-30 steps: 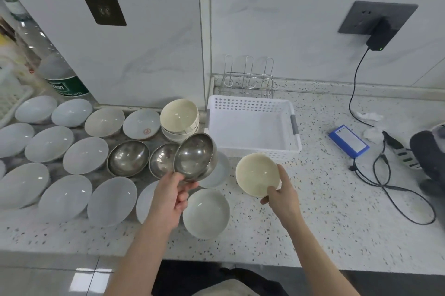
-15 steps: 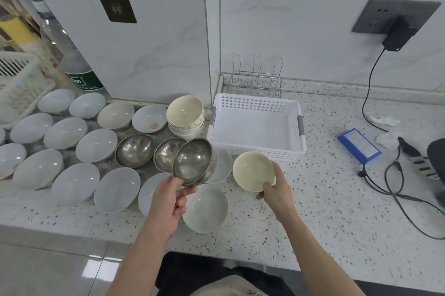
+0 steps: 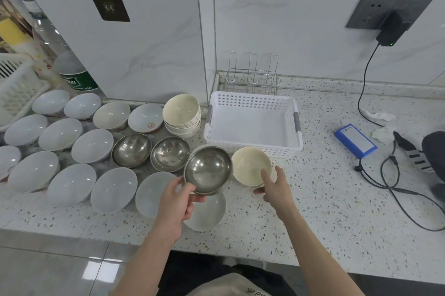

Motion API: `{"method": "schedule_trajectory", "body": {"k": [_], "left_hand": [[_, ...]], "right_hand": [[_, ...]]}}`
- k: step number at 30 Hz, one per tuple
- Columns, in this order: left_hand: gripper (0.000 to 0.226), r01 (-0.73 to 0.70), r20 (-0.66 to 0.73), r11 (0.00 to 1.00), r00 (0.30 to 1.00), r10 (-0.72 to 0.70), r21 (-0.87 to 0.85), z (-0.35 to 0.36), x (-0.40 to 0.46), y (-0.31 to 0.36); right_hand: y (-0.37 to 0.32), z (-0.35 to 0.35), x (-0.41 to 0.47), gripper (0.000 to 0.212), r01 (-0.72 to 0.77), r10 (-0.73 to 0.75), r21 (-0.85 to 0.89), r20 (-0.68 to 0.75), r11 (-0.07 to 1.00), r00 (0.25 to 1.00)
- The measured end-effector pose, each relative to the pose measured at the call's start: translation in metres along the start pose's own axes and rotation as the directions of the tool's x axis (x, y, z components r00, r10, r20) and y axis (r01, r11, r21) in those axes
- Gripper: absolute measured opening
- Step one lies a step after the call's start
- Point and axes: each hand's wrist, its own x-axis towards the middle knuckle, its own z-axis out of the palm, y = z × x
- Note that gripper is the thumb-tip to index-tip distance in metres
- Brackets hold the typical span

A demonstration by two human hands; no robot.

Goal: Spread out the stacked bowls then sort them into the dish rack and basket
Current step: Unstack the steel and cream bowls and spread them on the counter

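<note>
Steel bowl (image 3: 207,169) btwn steel bowls (image 3: 150,152) & cream bowl (image 3: 251,165), basket (image 3: 252,124) behind

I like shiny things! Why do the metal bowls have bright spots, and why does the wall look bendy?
Head view: the steel bowl in the left hand mirrors overhead light as glare; the wide-angle lens curves the wall tiles; everything is fairly sharp.

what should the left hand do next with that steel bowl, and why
Probably set the steel bowl down on bare counter: the left hand holds it above a white bowl, while two steel bowls already sit spread out beside it.
</note>
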Motion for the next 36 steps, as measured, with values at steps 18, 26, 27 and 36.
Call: {"method": "schedule_trajectory", "body": {"k": [18,26,27,36], "left_hand": [[0.059,-0.205,0.330,0.837,0.943,0.031,0.508,0.043,-0.011,-0.044],[0.075,-0.236,0.340,0.782,0.940,0.033,0.577,0.045,-0.016,-0.045],[0.079,-0.241,0.335,0.765,0.941,0.035,0.597,0.045,-0.016,-0.045],[0.089,-0.203,0.262,0.680,0.965,0.017,0.705,0.044,-0.010,-0.044]], "right_hand": [[0.042,-0.034,-0.068,0.017,0.163,-0.160,-0.038,0.072,0.986,0.985],[0.049,-0.036,-0.068,0.021,0.105,-0.098,-0.114,0.067,0.988,0.993],[0.049,-0.035,-0.068,0.021,0.102,-0.094,-0.124,0.070,0.987,0.993],[0.051,-0.028,-0.069,0.024,0.084,-0.073,-0.126,0.085,0.989,0.994]]}}
